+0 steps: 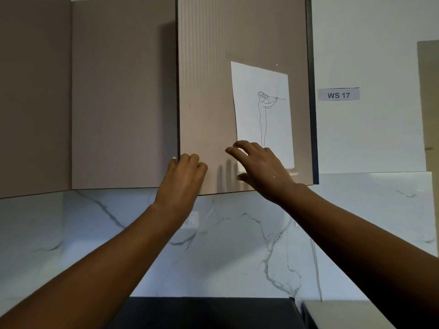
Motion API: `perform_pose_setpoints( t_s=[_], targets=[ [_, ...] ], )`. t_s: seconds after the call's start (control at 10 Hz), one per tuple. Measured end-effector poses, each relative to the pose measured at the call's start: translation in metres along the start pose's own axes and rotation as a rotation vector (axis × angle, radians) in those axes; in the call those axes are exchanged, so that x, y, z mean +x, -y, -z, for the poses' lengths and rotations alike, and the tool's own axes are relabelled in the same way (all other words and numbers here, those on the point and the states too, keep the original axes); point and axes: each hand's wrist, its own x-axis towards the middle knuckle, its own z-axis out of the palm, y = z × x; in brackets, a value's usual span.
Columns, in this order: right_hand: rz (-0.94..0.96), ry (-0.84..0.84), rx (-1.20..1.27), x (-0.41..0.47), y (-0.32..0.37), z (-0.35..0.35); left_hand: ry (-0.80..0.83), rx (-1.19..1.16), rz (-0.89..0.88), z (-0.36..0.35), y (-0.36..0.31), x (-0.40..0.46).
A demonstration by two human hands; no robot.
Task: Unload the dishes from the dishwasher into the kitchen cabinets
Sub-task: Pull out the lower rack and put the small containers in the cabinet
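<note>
Left hand point(183, 179) curled on the left edge of the cabinet door point(213, 103), fingers hooked narrow round it. Right hand point(259, 167) spread wide, empty, near the door face over the taped paper sheet point(261, 110).

Risk: door swings toward my head; right palm could tear the sheet.

No dishes or dishwasher in view. Neighbouring door point(123, 91) shut, just beside. Wall label point(338, 95) clear.

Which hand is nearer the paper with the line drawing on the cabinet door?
Right. The right hand overlaps the paper's lower edge; the left hand grips the cabinet door's left edge, clear of it.
</note>
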Motion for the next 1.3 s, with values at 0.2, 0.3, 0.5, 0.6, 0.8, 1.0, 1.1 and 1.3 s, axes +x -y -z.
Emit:
perform_pose_setpoints(
  t_s=[0.2, 0.3, 0.5, 0.6, 0.8, 1.0, 1.1, 1.3],
  targets=[
    [0.053, 0.052, -0.006, 0.034, -0.013, -0.077, 0.023, 0.090, 0.052, -0.063, 0.006, 0.013],
    [0.051, 0.017, 0.050, 0.043, -0.020, -0.109, 0.009, 0.031, 0.082, -0.097, 0.014, 0.021],
    [0.078, -0.008, 0.037, 0.057, -0.029, -0.145, 0.057, -0.081, 0.061, -0.155, 0.030, 0.043],
    [0.049, -0.022, 0.027, 0.060, -0.030, -0.161, 0.133, -0.083, 0.052, -0.177, 0.032, 0.058],
    [0.020, -0.010, 0.006, 0.064, -0.030, -0.177, 0.099, -0.173, 0.108, -0.202, 0.029, 0.068],
    [0.018, -0.010, 0.011, 0.064, -0.033, -0.178, -0.059, -0.291, 0.169, -0.212, 0.028, 0.068],
    [0.004, 0.030, -0.008, 0.067, -0.027, -0.182, -0.086, -0.316, 0.222, -0.209, 0.019, 0.073],
    [-0.013, 0.024, 0.001, 0.071, -0.029, -0.187, 0.012, -0.264, 0.118, -0.209, 0.023, 0.072]
  ],
)
